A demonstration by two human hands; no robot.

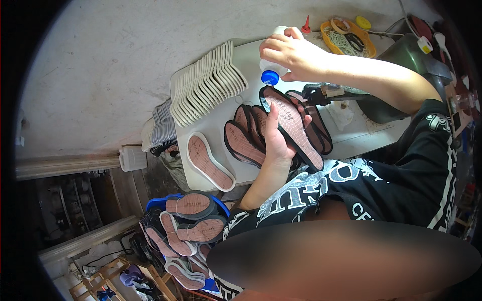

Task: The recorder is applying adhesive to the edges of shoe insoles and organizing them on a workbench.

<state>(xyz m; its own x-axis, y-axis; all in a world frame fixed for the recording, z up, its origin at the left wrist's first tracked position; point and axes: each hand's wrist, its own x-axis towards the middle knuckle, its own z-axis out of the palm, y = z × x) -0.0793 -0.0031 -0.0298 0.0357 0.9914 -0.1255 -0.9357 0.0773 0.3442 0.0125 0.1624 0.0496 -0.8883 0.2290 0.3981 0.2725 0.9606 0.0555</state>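
Note:
My left hand (pixel 278 138) is closed around a shoe sole (pixel 293 125) with a pinkish, stitched inner face and a black rim. The sole is tilted over the table, its upper end toward my right hand. Above that end, my right hand (pixel 291 52) grips a whitish squeeze bottle (pixel 271 66) turned cap down. Its blue cap (pixel 269 77) is close to the sole's tip; whether they touch I cannot tell. Several similar black-rimmed soles (pixel 243 143) lie overlapping left of my left hand. Farther left lies one white-rimmed sole (pixel 201 155).
A long row of white curved sole pieces (pixel 208 83) stands on the white table (pixel 206 180). A yellow basket (pixel 326 42) holds cords and rings, beside a red nozzle cap (pixel 306 24). A green machine (pixel 401 65) stands right. Below, a blue crate (pixel 155 202) holds soles.

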